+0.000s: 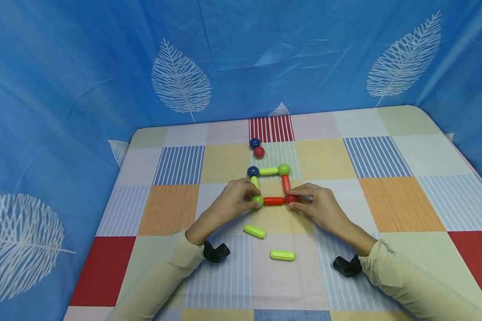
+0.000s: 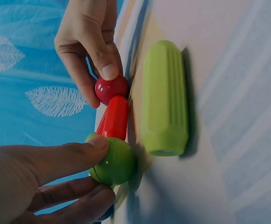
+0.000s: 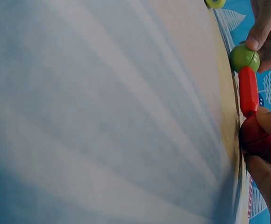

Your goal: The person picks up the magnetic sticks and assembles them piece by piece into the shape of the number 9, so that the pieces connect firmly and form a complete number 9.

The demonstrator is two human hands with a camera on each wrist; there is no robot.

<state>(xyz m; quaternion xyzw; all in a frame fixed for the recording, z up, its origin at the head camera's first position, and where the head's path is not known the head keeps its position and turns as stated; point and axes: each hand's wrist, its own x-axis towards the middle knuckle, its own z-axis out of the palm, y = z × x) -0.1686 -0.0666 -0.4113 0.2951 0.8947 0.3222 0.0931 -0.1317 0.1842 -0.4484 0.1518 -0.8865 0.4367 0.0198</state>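
Observation:
A four-sided frame of balls and rods lies on the patchwork cloth. My left hand (image 1: pixel 238 197) pinches the green ball (image 2: pixel 114 162) at its near left corner. At the near right corner, my right hand (image 1: pixel 319 206) grips a red ball (image 3: pixel 257 136) between thumb and fingers. A red rod (image 1: pixel 274 201) joins these two balls; another red rod (image 1: pixel 286 183) runs back to a second green ball (image 1: pixel 284 169). The far side is a yellow-green rod (image 1: pixel 269 171) leading to a blue ball (image 1: pixel 253 171). A yellow-green rod (image 1: pixel 255 181) on the left side is partly covered by my hand.
Two loose yellow-green rods lie in front of the frame, one nearer the left (image 1: pixel 255 231) and one closer to me (image 1: pixel 282 255). Behind the frame sit another blue ball (image 1: pixel 255 143) and red ball (image 1: pixel 259 152). A blue leaf-print curtain (image 1: pixel 265 58) hangs past the table's far edge.

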